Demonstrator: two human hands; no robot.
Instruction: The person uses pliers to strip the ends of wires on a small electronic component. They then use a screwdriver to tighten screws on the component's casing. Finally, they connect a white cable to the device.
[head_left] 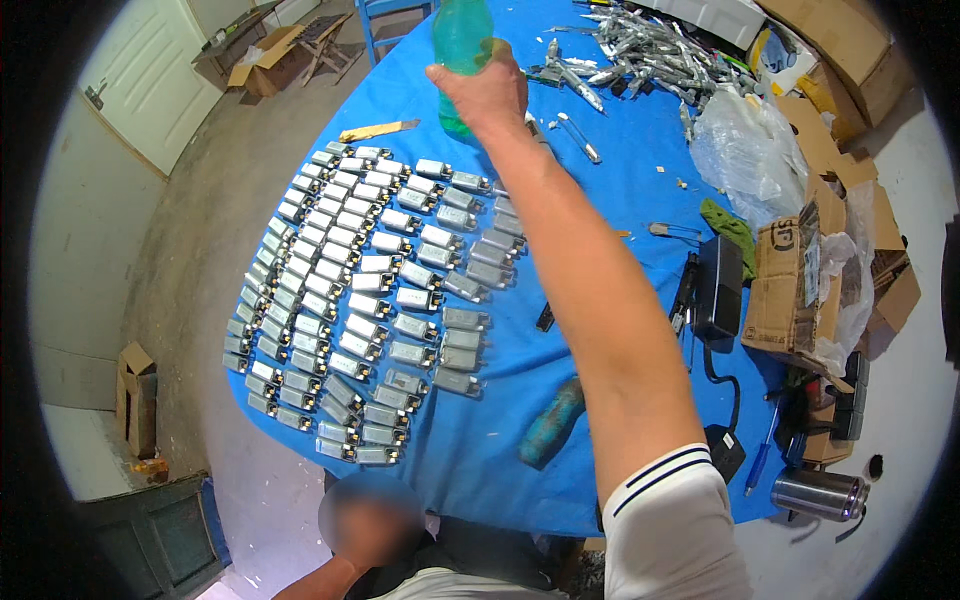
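Across most of the frame we have a blue cloth [650,190] spread over the table, and on its left half lie silver blocks [365,282] in packed, slightly ragged rows. At the right edge of the cloth stands a torn cardboard box [785,280], with a crumpled clear plastic bag [745,150] above it in the frame and a heap of slim silver parts [660,50] at the upper right. At top centre is our green bottle [462,40], its upper end cut off by the frame's edge; our right hand [490,95] grips it from the right side, fingers wrapped around it, beyond the far end of the rows. Our left hand [372,525] is at the bottom, left of centre, just below the nearest blocks and well apart from the bottle; it is blurred, so we cannot tell how its fingers stand. Smaller things follow: a metal cup [815,493] lies at the lower right, a worn teal cylinder [552,425] rests left of our right forearm, and a thin wooden strip [378,131] lies just left of the bottle's base.
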